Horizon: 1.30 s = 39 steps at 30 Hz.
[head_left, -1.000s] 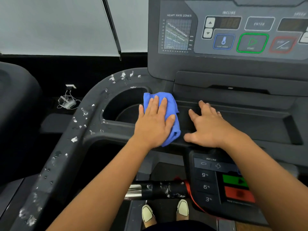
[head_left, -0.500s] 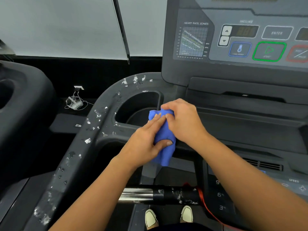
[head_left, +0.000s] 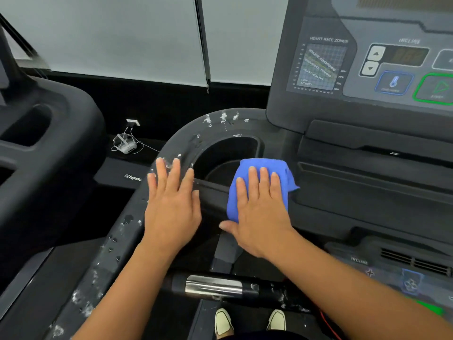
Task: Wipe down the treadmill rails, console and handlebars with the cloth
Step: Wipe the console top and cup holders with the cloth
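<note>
From the head view, looks down onto the dark treadmill console [head_left: 343,69], with its heart-rate chart and incline buttons at upper right. Presses the right hand [head_left: 259,217] flat on the blue cloth [head_left: 266,166], fingers straight and close together, thumb out to the side, curled round nothing. Pins the bunched cloth against the ledge at the near right edge of the round cup holder [head_left: 228,153], just below the console. Lays the left hand [head_left: 171,207] palm down on the curved handlebar [head_left: 186,133] at the cup holder's left, fingers straight and slightly spread, grasping nothing and apart from the cloth. Shows white flecks scattered along that handlebar, a chrome-banded crossbar [head_left: 213,287] lower down, two pale shoes [head_left: 223,320] beneath it, and a white charger [head_left: 126,144] with cables on the floor beyond.
</note>
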Each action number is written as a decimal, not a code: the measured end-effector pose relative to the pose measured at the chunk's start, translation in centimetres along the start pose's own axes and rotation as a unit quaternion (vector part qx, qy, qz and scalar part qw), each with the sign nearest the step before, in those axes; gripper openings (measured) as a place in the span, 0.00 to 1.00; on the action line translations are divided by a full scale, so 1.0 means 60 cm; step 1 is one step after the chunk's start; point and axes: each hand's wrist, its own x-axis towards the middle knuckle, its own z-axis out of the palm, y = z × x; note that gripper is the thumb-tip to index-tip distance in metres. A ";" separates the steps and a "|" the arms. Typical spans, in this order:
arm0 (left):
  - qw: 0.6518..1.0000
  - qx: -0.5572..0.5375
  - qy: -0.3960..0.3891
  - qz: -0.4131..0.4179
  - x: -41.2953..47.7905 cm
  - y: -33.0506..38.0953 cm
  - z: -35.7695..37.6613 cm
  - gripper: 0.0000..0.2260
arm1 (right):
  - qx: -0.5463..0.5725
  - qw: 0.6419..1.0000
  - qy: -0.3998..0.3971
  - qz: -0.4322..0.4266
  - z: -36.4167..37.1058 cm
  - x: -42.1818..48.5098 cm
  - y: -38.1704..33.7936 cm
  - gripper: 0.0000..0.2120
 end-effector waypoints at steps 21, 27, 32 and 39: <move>0.997 0.044 -0.068 -0.004 -0.033 -0.069 0.002 0.29 | -0.030 0.971 0.115 -0.208 0.020 0.040 0.015 0.30; 0.996 0.047 -0.075 -0.007 -0.032 -0.072 0.003 0.30 | 0.011 0.992 0.103 -0.065 0.020 0.040 0.006 0.33; 0.998 0.018 -0.066 -0.007 -0.033 -0.074 0.000 0.30 | -0.019 0.982 0.106 -0.155 0.016 0.059 -0.039 0.32; 0.997 -0.014 -0.069 -0.009 -0.032 -0.078 0.000 0.31 | 0.001 0.990 0.141 -0.023 0.032 0.041 -0.014 0.34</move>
